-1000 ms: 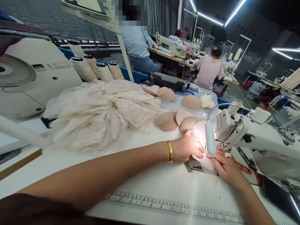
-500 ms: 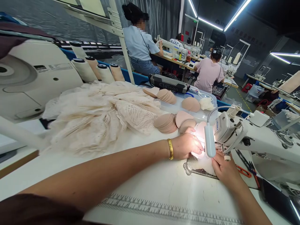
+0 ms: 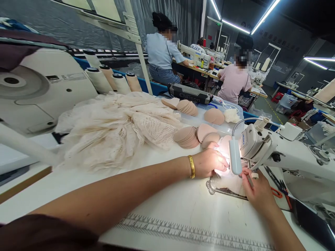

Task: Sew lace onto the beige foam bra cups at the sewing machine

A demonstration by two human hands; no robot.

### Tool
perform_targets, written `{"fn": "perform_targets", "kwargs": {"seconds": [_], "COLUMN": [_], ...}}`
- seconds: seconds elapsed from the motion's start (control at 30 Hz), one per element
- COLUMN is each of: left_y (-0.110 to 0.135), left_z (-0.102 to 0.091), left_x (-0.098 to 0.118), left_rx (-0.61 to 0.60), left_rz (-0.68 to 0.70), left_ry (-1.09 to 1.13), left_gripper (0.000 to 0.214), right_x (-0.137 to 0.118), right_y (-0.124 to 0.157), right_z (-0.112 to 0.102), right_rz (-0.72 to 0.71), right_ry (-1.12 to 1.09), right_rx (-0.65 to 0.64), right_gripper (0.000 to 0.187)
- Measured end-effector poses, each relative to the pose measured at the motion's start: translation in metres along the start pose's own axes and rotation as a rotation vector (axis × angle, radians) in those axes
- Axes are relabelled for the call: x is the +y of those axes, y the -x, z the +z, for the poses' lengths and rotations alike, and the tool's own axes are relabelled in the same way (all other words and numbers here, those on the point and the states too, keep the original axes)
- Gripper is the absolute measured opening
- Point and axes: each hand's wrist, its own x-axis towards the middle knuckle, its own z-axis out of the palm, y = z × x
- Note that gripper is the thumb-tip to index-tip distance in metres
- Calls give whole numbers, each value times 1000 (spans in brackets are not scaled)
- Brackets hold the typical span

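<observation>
My left hand [image 3: 209,162], with a gold bangle on its wrist, curls its fingers on a pale lace piece [image 3: 230,183] under the needle of the white sewing machine [image 3: 277,153]. My right hand [image 3: 258,191] presses the same lace piece from the near side, fingers closed on its edge. The machine's small lamp [image 3: 235,157] glares over the spot and hides the needle. Stacks of beige bra cups [image 3: 187,136] lie just beyond my left hand.
A heap of cream lace [image 3: 117,129] covers the table's middle. Thread cones [image 3: 110,78] and another machine [image 3: 34,90] stand at the left. Orange-handled scissors [image 3: 277,191] lie right of my hand. Two people sew at tables behind.
The lace piece has shifted slightly under the needle; my right hand has moved a little to the right and nearer. My left hand stays in place.
</observation>
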Motion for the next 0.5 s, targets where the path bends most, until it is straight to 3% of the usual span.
{"fn": "perform_targets", "kwargs": {"seconds": [0.5], "left_y": [1], "left_z": [3], "left_x": [3], "left_rx": [23], "left_rz": [-10], "left_ry": [-16], "left_gripper": [26], "right_x": [0], "right_y": [1], "right_z": [7], "right_rz": [76], "right_ry": [-28], "right_rx": [53], "right_gripper": [17]}}
